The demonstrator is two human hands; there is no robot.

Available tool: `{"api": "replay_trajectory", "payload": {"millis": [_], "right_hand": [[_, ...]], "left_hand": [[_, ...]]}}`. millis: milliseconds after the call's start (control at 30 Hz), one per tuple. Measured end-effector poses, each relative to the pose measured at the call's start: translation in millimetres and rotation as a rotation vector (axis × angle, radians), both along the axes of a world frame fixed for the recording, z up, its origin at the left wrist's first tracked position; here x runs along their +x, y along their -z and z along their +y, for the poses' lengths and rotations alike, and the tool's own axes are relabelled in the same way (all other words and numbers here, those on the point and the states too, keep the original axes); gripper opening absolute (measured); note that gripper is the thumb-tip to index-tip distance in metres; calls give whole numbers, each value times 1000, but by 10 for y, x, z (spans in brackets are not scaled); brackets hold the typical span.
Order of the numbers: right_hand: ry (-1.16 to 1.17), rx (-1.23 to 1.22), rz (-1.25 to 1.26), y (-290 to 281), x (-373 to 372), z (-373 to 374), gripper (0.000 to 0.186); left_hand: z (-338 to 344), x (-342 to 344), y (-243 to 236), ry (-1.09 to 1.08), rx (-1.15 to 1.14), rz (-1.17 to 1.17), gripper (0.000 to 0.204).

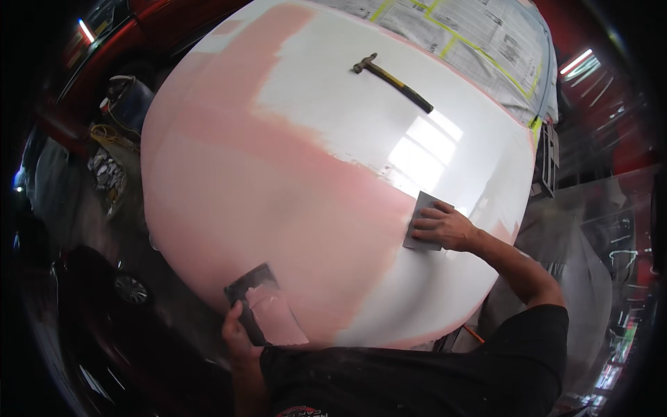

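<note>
A large curved white panel [313,215] is coated in patches of pink filler. My right hand [443,226] presses a thin grey rectangular spreader [424,201] on the panel at the right, near the edge of the pink. At the lower left, my left hand [237,330] grips a dark flat board [249,278] with a mound of pink paste [271,313] on it. A hammer [392,85] with a black and yellow handle lies on the white upper area.
Paper masking [479,48] with yellow tape covers the part beyond the panel. Red cars [104,35] and a dark car [104,306] stand around, with containers and a coiled hose [104,135] at left. Translucent sheeting [563,250] is at right.
</note>
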State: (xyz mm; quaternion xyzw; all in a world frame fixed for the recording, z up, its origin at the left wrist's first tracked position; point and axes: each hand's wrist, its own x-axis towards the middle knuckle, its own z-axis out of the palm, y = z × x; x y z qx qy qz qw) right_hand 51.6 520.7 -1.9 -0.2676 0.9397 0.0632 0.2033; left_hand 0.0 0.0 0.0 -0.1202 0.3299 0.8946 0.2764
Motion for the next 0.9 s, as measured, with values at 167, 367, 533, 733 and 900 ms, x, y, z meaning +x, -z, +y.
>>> {"api": "replay_trajectory", "payload": {"millis": [167,367,533,733,900], "right_hand": [[315,50,-100,-588,-134,-160,54],[450,-899,159,-1318,-349,-1084,70],[3,-998,389,-798,-226,-2643,54],[-32,-605,343,-535,-274,-2492,58],[39,-658,344,-969,-474,-2694,77]], "left_hand": [[113,-191,-82,45,-11,-5,43],[271,-253,-61,-81,21,-86,41],[413,-456,246,-159,-113,-65,33],[43,-368,-365,-185,-156,131,29],[-28,-360,-470,-243,-606,498,33]]}}
